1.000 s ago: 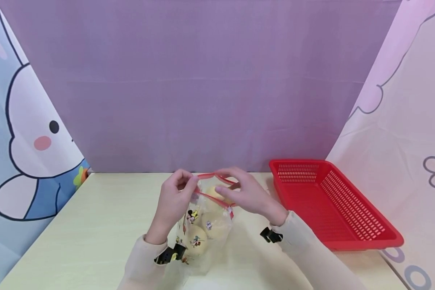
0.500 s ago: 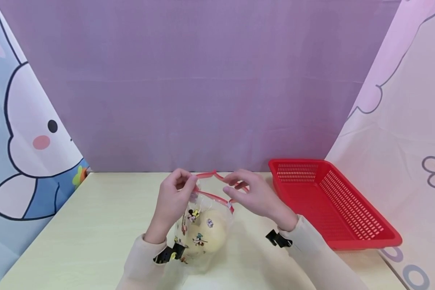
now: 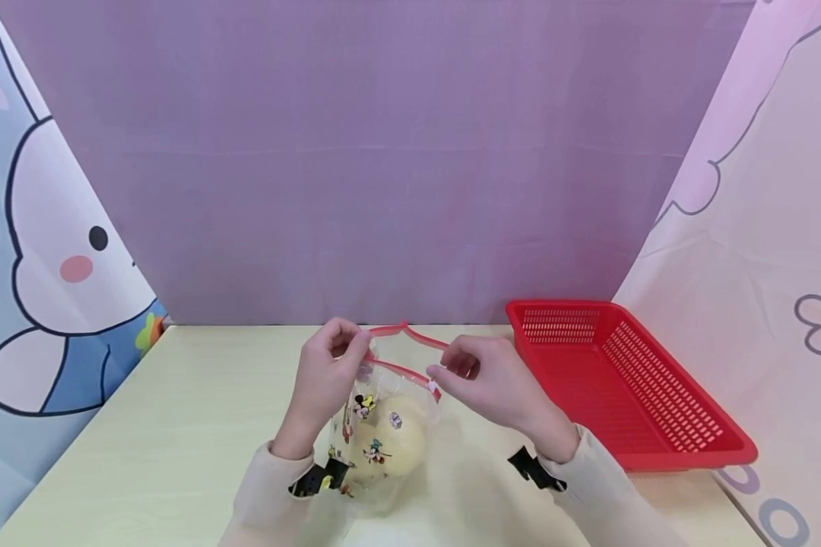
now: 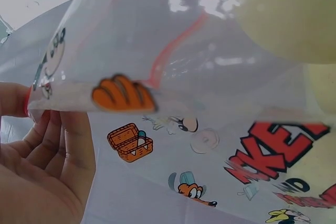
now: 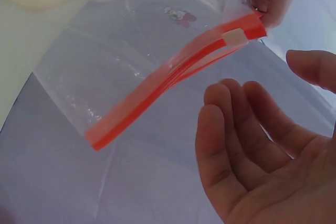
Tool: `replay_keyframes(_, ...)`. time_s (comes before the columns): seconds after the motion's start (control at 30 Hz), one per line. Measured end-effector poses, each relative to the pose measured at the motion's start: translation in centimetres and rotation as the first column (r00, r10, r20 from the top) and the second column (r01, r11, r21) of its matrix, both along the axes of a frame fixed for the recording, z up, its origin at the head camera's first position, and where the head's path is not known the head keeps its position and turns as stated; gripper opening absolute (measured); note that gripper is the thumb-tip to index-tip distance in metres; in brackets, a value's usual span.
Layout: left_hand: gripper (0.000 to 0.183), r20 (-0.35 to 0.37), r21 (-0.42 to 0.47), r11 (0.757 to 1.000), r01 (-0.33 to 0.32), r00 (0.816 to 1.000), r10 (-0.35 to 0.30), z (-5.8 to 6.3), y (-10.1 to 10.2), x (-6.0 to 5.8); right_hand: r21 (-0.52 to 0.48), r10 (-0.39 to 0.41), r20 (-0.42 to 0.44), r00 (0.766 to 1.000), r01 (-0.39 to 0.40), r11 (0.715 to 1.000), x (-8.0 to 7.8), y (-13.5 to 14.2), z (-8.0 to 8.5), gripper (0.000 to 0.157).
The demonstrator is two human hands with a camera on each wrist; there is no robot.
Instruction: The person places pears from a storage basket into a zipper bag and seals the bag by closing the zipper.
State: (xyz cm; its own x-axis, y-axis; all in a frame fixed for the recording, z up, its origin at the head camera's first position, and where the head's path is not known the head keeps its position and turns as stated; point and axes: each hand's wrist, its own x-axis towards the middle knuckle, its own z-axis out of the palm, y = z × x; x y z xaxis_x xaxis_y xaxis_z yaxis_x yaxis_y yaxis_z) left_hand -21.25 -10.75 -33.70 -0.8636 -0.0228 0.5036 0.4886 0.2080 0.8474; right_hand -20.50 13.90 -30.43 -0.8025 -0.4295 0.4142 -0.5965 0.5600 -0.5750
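Note:
A clear zip bag (image 3: pixel 356 456) with cartoon prints and a red zip edge stands on the table, its mouth spread apart. Pale yellow round things (image 3: pixel 404 437) lie inside, low down; their kind cannot be told. At the mouth's left corner my left hand (image 3: pixel 328 380) pinches the red edge, as the left wrist view also shows with the hand (image 4: pixel 52 166) at that corner. Beside the opposite corner, my right hand (image 3: pixel 496 384) has loosely curved fingers. The right wrist view has this hand (image 5: pixel 262 156) apart from the bag and holding nothing, below a whitish zip slider (image 5: pixel 234 37).
To the right on the pale table (image 3: pixel 178 425) sits a red plastic basket (image 3: pixel 684 460) with slotted walls, close to my right forearm. A purple cloth (image 3: pixel 397 167) rises behind the table. Printed cartoon sheets (image 3: pixel 61 304) flank both sides. Black straps (image 3: pixel 537 467) circle the wrists.
My right hand has drawn back from over the bag's mouth, rightward and slightly down. The pale round thing near the opening has dropped lower in the bag. My left hand keeps its pinch.

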Motion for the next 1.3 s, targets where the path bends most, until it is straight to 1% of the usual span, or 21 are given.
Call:
replay_keyframes(0.1, 0.012, -0.002, 0.002, 1.0, -0.003, 1.0, 0.003, 0.0, 0.0, 0.0, 0.016, -0.002, 0.03, 1.0, 0.002, 1.0, 0.2, -0.1, -0.4, 0.012)
replay_keyframes(0.3, 0.012, 0.002, 0.011, 1.0, 0.0, 1.0, 0.0, 0.0, 0.0, -0.1, 0.061, -0.004, 0.094, 0.996, -0.002, 0.998, 0.2, -0.6, -1.8, 0.017)
replay_keyframes(0.4, 0.011, 0.003, 0.011, 1.0, -0.002, 1.0, 0.002, -0.1, -0.1, -0.2, 0.065, 0.009, 0.108, 0.994, -0.016, 0.998, 0.1, -1.0, -2.4, 0.019)
replay_keyframes(0.47, 0.011, 0.0, 0.007, 1.0, -0.007, 1.0, 0.007, -0.1, -0.1, -0.2, 0.053, 0.017, 0.113, 0.993, -0.023, 0.998, 0.0, -1.1, -2.7, 0.017)
replay_keyframes(0.6, 0.012, -0.003, -0.001, 1.0, -0.007, 1.0, 0.007, -0.1, -0.1, -0.2, 0.025, 0.017, 0.096, 0.995, -0.019, 1.0, -0.1, -1.1, -3.0, 0.012)
replay_keyframes(0.8, 0.013, 0.002, 0.005, 1.0, 0.006, 1.0, -0.006, -0.1, -0.1, -0.1, -0.033, 0.019, 0.089, 0.996, -0.016, 0.999, -0.2, -0.9, -3.1, 0.009)
replay_keyframes(0.9, 0.014, -0.002, -0.001, 1.0, -0.002, 1.0, 0.002, 0.0, -0.1, -0.1, -0.076, 0.001, 0.076, 0.997, 0.005, 0.997, -0.1, -0.7, -3.1, 0.006)
replay_keyframes(1.03, 0.014, -0.005, -0.002, 1.0, -0.016, 1.0, 0.016, 0.1, -0.2, 0.0, -0.142, -0.037, 0.037, 0.999, 0.042, 0.989, -0.1, -0.6, -3.0, 0.004)
replay_keyframes(1.2, 0.017, -0.018, 0.01, 1.0, -0.024, 1.0, 0.024, 0.3, -0.4, 0.1, -0.218, -0.041, -0.017, 0.999, 0.036, 0.975, 0.0, -0.6, -2.8, 0.005)
replay_keyframes(1.3, 0.019, -0.032, 0.02, 1.0, -0.018, 0.999, 0.018, 0.4, -0.6, 0.1, -0.249, -0.059, -0.05, 0.997, 0.044, 0.968, -0.1, -0.6, -2.8, 0.006)
